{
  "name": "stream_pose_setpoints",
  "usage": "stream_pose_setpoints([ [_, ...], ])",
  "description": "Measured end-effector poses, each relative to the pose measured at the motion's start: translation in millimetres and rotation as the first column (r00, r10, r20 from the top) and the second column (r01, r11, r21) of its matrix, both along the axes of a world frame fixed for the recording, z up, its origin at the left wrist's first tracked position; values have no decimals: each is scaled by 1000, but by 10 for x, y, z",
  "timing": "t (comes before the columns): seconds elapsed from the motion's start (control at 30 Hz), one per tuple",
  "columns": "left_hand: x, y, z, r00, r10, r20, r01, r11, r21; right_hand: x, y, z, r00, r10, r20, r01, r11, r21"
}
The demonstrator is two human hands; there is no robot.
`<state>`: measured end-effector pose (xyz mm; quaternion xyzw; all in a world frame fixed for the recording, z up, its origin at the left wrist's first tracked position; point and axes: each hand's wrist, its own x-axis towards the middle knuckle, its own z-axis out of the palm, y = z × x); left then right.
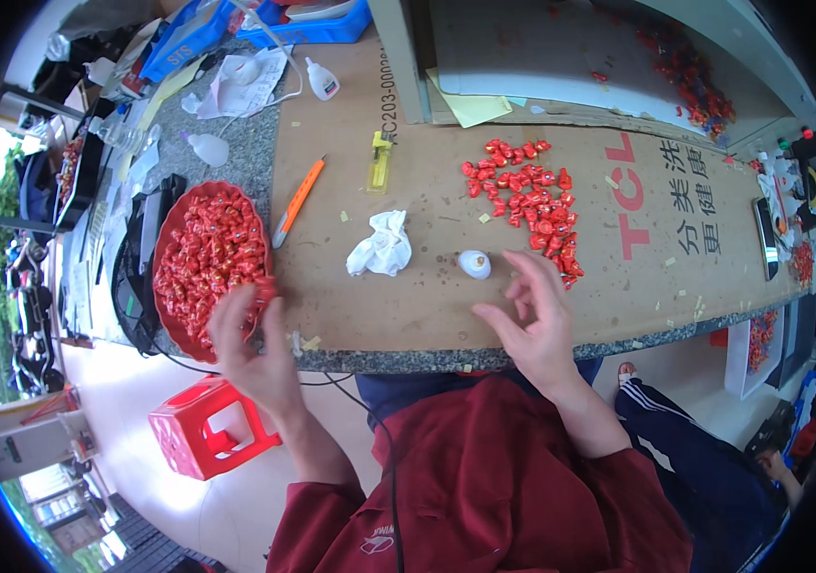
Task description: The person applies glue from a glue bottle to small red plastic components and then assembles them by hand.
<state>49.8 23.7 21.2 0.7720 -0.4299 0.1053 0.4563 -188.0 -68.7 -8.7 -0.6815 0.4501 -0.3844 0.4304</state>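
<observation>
My left hand (253, 349) reaches over the near right rim of a scalloped red tray (158, 244) heaped with small shiny red pieces (212, 250). Its thumb and fingers are spread, and red shows between the tips; no piece is clearly gripped. My right hand (539, 320) hovers over the cardboard with fingers apart and nothing in it. Just left of its fingertips stands a small white bottle (474, 265) with a brownish tip. Beyond that hand, loose red pieces (543, 205) lie scattered. A crumpled white tissue (381, 244) rests between my hands.
An orange utility knife (301, 201) and a yellow tool (379, 162) lie on the cardboard sheet (331, 315). White squeeze bottles (323, 80) and blue bins (307, 29) stand farther back. A shelf (561, 57) rises behind. Below left is a red stool (202, 430); another person's leg (685, 449) shows right.
</observation>
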Motion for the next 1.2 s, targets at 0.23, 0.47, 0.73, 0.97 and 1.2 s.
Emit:
stream_pose_setpoints([
  [0.23,-339,-371,-62,969,-186,162,181,983,45,189,-146,-134,998,57,-27,-58,997,-45],
  [0.47,-762,-650,-337,879,-461,-125,470,881,60,-223,-78,-43,997,-29,-66,9,955,-296],
  [0.73,-980,-1456,-406,857,-513,-51,508,823,254,-630,53,-53,981,-96,169,116,987,-115],
  [0.97,-955,-1472,-407,828,-558,-55,536,759,371,-778,92,68,993,-106,58,114,980,-161],
  [1.2,-1302,-1385,-276,655,-754,46,722,643,255,-936,111,15,992,-117,47,122,985,-121],
])
